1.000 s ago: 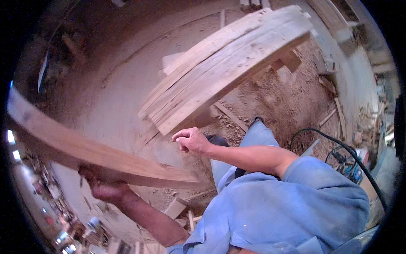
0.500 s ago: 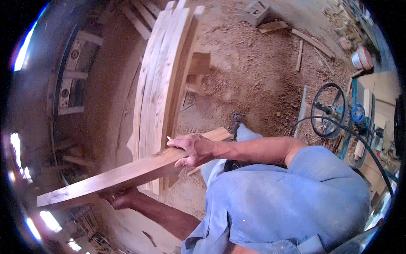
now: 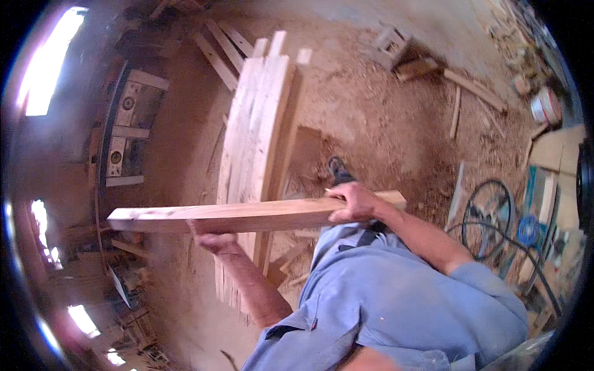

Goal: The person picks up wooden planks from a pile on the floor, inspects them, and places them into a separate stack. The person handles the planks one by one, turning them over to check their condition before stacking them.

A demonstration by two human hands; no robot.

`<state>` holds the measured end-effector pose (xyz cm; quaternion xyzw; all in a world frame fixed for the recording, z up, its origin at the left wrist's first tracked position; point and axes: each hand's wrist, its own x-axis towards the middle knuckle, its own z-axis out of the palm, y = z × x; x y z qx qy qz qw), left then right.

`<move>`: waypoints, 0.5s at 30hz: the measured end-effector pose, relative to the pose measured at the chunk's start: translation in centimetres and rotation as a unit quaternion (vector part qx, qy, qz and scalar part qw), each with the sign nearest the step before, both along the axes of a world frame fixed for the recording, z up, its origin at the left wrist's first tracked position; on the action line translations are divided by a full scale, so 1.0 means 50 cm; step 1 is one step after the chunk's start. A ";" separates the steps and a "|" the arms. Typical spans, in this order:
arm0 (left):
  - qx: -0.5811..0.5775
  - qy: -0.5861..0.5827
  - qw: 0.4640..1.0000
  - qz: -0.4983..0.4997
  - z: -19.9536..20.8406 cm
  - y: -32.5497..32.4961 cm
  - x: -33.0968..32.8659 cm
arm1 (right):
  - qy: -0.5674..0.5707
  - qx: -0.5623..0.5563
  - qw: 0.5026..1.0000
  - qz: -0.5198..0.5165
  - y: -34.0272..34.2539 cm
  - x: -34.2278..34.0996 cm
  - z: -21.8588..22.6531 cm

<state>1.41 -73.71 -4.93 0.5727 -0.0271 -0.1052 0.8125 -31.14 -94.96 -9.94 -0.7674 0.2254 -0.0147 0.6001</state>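
One squared wooden beam (image 3: 266, 213) lies crosswise in front of the person's body, its long axis running nearly left to right across the view. The right hand (image 3: 356, 204) grips it near its right end, fingers over the upper face and thumb against the near side; a small pale tip at these fingers is too small to identify. The left hand (image 3: 218, 242) is at the lower edge toward the other end, with at least one finger reaching up against the wood; how far its remaining fingers are curled cannot be told. Behind the beam, and seen on both sides of it, a stack of long timbers (image 3: 250, 142) points away from the person; whether beam and stack touch cannot be determined. Nearest the person are a blue shirt (image 3: 408, 303) and one dark shoe (image 3: 337, 170). Farther out, loose boards (image 3: 216, 59) lie beyond the stack to the left. Wood scraps (image 3: 476, 89) lie on the littered floor (image 3: 402, 130) to the right, near a pale bucket (image 3: 546, 105). At lower right, a dark cable (image 3: 544, 278) curves past a large handwheel (image 3: 489, 219) and a smaller blue wheel (image 3: 528, 230).
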 end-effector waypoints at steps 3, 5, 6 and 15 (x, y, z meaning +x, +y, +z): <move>0.005 0.182 0.983 0.008 -0.009 -0.195 -0.029 | 0.031 -0.045 0.999 -0.005 -0.111 -0.015 -0.077; -0.002 0.230 0.973 -0.014 -0.032 -0.278 -0.031 | 0.087 -0.009 0.996 -0.015 -0.176 -0.013 -0.074; 0.006 0.241 0.970 -0.008 -0.049 -0.314 -0.015 | 0.102 0.002 0.995 -0.011 -0.215 -0.009 -0.074; 0.015 0.212 0.977 -0.022 -0.148 -0.631 0.159 | 0.135 0.013 0.990 -0.048 -0.539 0.019 -0.075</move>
